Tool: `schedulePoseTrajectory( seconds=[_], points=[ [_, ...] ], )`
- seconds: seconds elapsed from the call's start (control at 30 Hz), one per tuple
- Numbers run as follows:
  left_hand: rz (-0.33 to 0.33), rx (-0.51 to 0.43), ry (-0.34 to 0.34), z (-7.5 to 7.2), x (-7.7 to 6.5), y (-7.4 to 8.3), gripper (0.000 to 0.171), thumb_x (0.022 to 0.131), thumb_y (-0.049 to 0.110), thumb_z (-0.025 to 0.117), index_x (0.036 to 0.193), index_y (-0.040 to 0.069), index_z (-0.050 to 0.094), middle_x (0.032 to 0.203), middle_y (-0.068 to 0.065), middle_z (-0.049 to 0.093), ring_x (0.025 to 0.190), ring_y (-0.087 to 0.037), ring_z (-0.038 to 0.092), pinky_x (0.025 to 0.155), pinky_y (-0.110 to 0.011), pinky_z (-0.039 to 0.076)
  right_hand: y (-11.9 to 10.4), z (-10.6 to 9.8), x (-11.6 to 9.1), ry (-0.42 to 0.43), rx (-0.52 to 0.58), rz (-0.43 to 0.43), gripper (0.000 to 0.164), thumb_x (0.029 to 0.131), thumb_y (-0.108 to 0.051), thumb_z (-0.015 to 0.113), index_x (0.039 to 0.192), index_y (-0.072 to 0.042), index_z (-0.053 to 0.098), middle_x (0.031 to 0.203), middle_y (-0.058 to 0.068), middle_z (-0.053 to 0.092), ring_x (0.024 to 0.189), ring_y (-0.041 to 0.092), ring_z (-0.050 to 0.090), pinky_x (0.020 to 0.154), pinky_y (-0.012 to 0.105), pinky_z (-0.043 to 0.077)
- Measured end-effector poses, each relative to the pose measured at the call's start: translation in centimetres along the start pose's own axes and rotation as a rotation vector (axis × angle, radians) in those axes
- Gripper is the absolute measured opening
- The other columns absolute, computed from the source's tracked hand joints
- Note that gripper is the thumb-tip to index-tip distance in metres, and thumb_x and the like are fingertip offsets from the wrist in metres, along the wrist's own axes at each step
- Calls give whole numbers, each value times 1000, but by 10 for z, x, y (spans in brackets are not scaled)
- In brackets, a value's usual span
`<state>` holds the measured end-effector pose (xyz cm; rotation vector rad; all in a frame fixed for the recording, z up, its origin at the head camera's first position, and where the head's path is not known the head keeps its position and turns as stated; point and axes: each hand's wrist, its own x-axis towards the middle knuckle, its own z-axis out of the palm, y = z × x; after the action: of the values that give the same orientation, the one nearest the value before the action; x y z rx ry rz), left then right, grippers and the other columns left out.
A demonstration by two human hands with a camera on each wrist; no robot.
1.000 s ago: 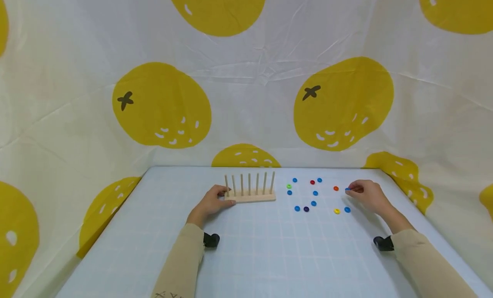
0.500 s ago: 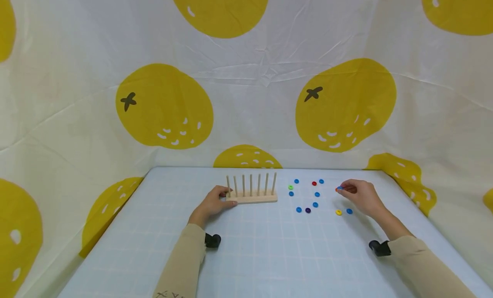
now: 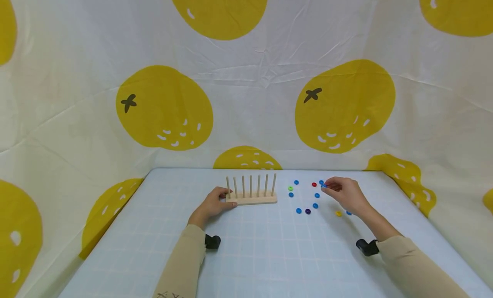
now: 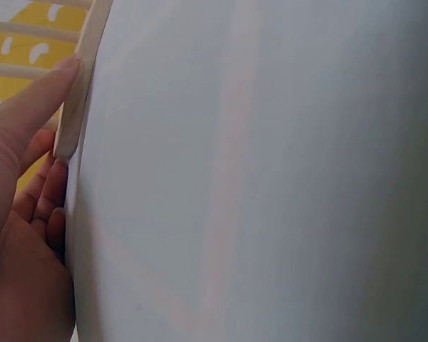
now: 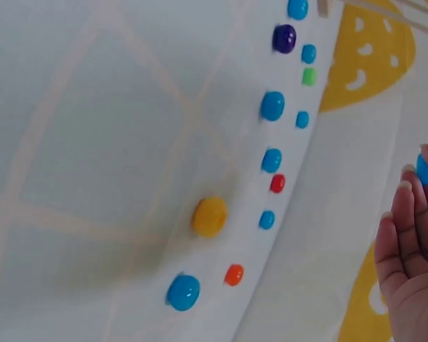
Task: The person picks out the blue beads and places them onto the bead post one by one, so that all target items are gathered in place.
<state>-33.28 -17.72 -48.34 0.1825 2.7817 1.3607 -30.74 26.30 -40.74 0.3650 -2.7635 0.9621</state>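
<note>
Blue ring [image 5: 424, 169] pinched, right hand [image 3: 346, 195] aloft

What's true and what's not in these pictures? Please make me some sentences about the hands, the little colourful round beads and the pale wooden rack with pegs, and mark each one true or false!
1. The left hand grips the pale wooden rack. True.
2. The right hand holds nothing. False: the right hand pinches a small blue round bead.
3. The rack has seven upright wooden pegs. True.
4. The orange round bead is threaded on a peg. False: it lies on the pale blue checked cloth.
5. The dark purple round bead lies on the cloth. True.
</note>
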Motion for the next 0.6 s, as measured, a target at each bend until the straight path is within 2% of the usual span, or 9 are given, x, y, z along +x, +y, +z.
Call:
schedulePoseTrajectory(
  seconds=[0.23, 0.6],
  points=[
    [-9, -4, -2, 1, 0, 0, 49, 85, 27, 85, 127, 9, 67, 127, -10, 58, 118, -30, 52, 106, -51, 42, -17, 3, 3, -7, 25, -53, 23, 96, -16, 73, 113, 0, 71, 98, 8, 72, 89, 24, 64, 75, 20, 53],
    [-13, 9, 1, -1, -1, 1, 50, 86, 26, 85, 128, 9, 66, 127, -12, 58, 117, -31, 53, 105, -51, 42, -41, 19, 9, 1, 85, -86, 19, 95, -14, 75, 110, -3, 72, 97, 7, 72, 87, 23, 63, 72, 20, 54]
  ],
)
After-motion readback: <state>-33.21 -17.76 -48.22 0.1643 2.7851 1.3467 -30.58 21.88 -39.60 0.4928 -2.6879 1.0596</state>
